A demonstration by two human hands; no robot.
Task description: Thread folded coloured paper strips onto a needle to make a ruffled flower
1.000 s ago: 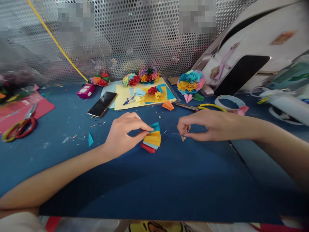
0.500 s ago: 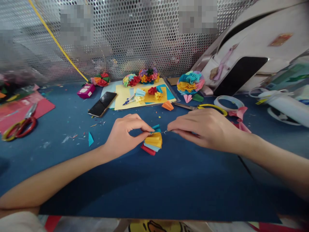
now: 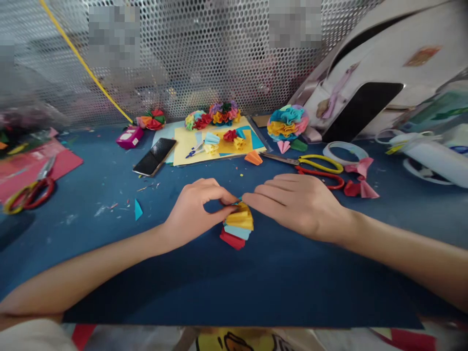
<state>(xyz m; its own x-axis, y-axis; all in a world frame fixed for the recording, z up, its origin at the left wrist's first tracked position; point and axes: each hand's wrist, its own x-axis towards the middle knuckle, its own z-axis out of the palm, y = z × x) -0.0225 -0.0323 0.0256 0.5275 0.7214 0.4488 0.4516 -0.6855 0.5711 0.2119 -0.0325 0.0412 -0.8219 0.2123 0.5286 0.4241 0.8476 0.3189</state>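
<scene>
Moved inward since the earlier frame, the right hand (image 3: 296, 207) is now brought up against the top of a pleated paper bundle (image 3: 237, 224), its fingers almost straight and held together. Whether anything is gripped by it cannot be told. The bundle is pinched at its top edge by the left hand (image 3: 193, 209), between thumb and forefinger, with the other fingers curled above. Layers of yellow, pale blue and red paper are seen, and the bundle lies on the blue desk (image 3: 292, 292) between the two hands. Yellow-handled scissors (image 3: 320, 165) and red-handled scissors (image 3: 321, 176) are laid just beyond the right hand, beside pink paper bows (image 3: 360, 175) and a tape roll (image 3: 345, 153). A multicoloured paper rosette (image 3: 287, 122) is placed farther back.
</scene>
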